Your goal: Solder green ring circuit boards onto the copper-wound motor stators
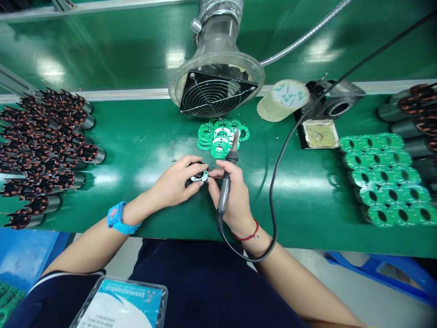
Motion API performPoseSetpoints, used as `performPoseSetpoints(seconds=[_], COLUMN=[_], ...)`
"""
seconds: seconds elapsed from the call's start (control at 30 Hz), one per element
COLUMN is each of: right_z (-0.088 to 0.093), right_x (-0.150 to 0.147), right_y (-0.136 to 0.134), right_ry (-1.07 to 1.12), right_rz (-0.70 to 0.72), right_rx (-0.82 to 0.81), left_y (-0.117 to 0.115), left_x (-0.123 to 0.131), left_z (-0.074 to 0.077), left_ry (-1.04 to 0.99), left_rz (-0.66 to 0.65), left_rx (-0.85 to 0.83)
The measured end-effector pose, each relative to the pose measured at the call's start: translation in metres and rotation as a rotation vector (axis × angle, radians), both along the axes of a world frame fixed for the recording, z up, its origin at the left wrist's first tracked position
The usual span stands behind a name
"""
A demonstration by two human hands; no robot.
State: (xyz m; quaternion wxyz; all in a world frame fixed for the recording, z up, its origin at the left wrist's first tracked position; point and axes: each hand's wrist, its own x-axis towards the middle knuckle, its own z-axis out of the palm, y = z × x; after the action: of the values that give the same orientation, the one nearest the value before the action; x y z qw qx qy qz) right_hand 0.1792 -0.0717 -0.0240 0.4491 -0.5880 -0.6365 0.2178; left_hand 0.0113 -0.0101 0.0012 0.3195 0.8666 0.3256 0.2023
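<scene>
Part point(200, 176) is between the two hands, just above the table point(164, 218), and should be light enough for a few fingers. I judge it stiff, because it looks like a hard ring, but its small points on the face could be fragile. Its outer edge seems the best place to take hold, so that the face is not pressed. It may be a little slippery if the edge is smooth.

Left hand point(172, 184) is curved around its left side, thumb and fingers parted only by its width. Right hand point(235, 198) is half closed: it has the iron point(224, 193) lying across the fingers, and the thumb and forefinger meet near the right edge of the part; whether they pinch it, I cannot tell. The iron should be taken only by its grip, since the tip may be hot.

The part looks small and round, with a whitish face and dark middle. Beyond the hands lie green boards point(220, 148).
</scene>
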Motion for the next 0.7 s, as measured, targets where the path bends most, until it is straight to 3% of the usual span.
performPoseSetpoints(seconds=[0.23,0.37,0.53,0.7], right_z=[-0.002,-0.001,0.015,0.021], right_x=[-0.002,-0.001,0.005,0.005], right_y=[-0.002,0.000,0.006,0.019], right_ry=[0.020,-0.021,-0.284,-0.424], right_rz=[-0.034,-0.036,0.023,0.328], right_rx=[0.016,0.019,-0.002,0.090], left_y=[-0.005,-0.003,-0.002,0.000], left_x=[0.006,0.005,0.004,-0.009], left_z=[-0.012,-0.016,-0.021,-0.009], left_ry=[-0.025,-0.043,-0.020,0.178], left_rz=[0.147,0.148,0.117,0.096], left_rx=[0.036,0.030,0.027,0.082])
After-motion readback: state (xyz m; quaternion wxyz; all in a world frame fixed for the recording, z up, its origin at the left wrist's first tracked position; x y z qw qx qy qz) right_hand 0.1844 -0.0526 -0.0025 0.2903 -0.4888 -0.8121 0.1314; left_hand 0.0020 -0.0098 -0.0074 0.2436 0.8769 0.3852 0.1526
